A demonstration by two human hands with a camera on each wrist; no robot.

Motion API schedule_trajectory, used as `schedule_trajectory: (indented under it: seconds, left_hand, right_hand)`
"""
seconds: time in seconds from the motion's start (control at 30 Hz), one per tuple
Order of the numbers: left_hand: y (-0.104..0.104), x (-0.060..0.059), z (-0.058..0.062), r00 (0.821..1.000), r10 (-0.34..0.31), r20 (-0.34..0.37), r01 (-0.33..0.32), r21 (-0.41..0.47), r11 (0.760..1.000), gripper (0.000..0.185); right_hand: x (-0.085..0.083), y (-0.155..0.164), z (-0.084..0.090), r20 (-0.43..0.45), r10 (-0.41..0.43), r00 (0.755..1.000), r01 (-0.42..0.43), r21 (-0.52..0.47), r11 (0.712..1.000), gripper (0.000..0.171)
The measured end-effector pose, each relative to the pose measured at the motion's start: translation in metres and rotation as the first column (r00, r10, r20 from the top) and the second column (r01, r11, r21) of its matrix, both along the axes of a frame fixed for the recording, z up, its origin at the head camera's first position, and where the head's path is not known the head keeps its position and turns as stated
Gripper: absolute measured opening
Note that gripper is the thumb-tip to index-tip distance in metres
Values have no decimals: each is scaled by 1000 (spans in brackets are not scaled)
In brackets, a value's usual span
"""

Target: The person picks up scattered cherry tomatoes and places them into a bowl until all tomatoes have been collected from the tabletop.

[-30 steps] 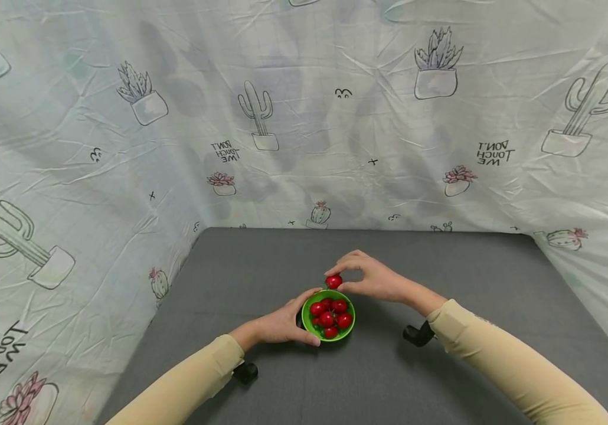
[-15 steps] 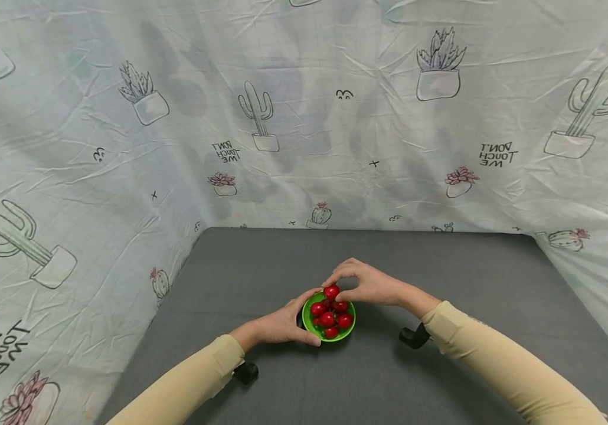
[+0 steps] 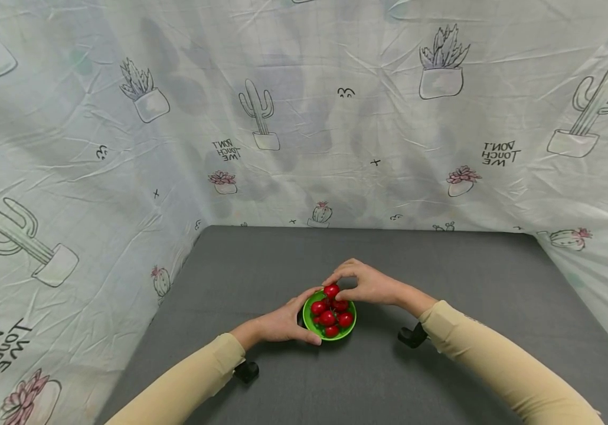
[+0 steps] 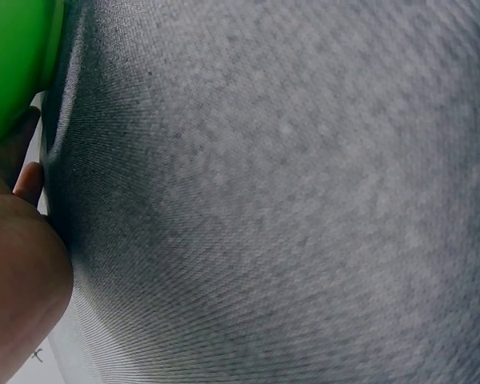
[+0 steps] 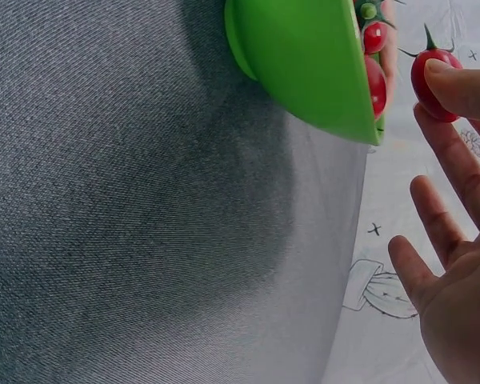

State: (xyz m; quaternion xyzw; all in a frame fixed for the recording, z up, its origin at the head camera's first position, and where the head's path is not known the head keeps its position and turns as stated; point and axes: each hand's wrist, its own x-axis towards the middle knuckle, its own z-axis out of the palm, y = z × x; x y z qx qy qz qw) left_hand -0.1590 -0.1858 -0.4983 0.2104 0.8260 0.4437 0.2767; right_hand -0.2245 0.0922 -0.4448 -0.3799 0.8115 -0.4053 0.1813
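A green bowl (image 3: pixel 310 328) with several red cherry tomatoes (image 3: pixel 327 319) in it stands on the grey table. My left hand (image 3: pixel 281 323) holds the bowl from its left side, thumb at the near rim and fingers round the far side. Over the bowl's far edge, my right hand (image 3: pixel 372 284) pinches one cherry tomato (image 5: pixel 437 84) between thumb and index finger. That tomato has green sepals and a pointed stem, and it is above the rim in the right wrist view. The left wrist view catches only part of the green bowl (image 4: pixel 16 64) and of the left hand (image 4: pixel 24 264).
The grey cloth-covered table (image 3: pixel 261 260) stretches out on all sides of the bowl. A pale curtain (image 3: pixel 304 118) printed with cacti hangs behind it and along both sides. Dark wrist mounts (image 3: pixel 412 336) sit below the sleeves.
My right hand has brought the cherry tomato from just beyond the bowl's far rim nearer, to over the bowl. Over the last half second it stays nearly still. The left hand keeps its hold.
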Motion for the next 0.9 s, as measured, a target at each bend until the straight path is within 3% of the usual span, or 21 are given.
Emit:
schedule_trajectory:
  seconds: [0.9]
  left_hand:
    - [1,0,0,1000,2,7,-2,4,1000,105]
  right_hand:
    - [-2,-5,-7,-12,3,1000,-3,13,1000,28]
